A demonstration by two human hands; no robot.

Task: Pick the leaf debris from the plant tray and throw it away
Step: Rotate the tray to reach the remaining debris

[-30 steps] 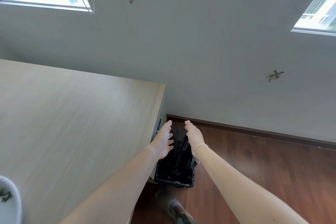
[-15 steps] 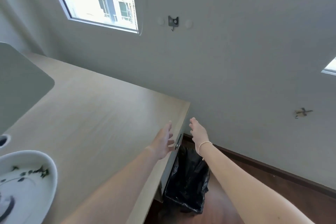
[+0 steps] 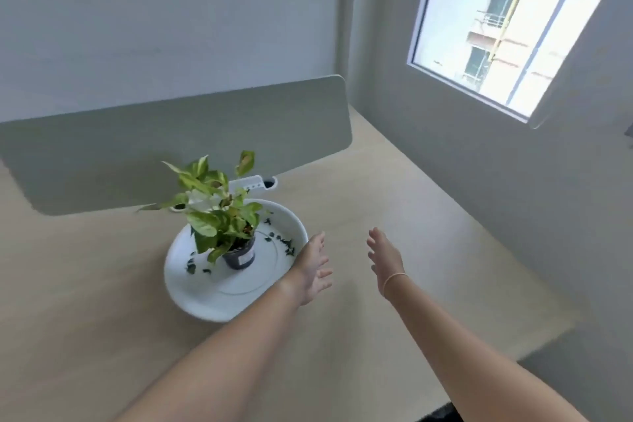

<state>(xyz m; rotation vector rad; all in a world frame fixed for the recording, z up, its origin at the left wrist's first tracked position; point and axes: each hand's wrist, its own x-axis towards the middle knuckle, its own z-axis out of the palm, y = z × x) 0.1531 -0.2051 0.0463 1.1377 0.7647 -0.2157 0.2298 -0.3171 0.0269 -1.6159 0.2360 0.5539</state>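
Item: view, changed. Half a second ago the black-lined bin beside the surface was being faced, both hands open above it; now the plant tray (image 3: 191, 295) is being faced, and the bin is no longer being shown. A disposal trip is judged to be finished and another pick to be starting.

Item: leaf debris (image 3: 282, 241). Dark scraps are being carried on the white tray, one cluster at about 2 o'clock from the potted plant (image 3: 219, 212), another at about 8 o'clock near the pot's base. The task is therefore judged unfinished.

Item: left hand (image 3: 313, 271). It is being held out over the tray's 3 o'clock rim, palm turned inward, fingers straight and spread; nothing is being held in its grip.

Item: right hand (image 3: 385, 259). It is being extended over the bare surface (image 3: 411, 216), just beside the left and clear of the tray, fingers straight, grip empty. A thin band is being worn at the wrist.

Item: grey divider panel (image 3: 171, 147), being kept upright at 12 o'clock behind the plant.
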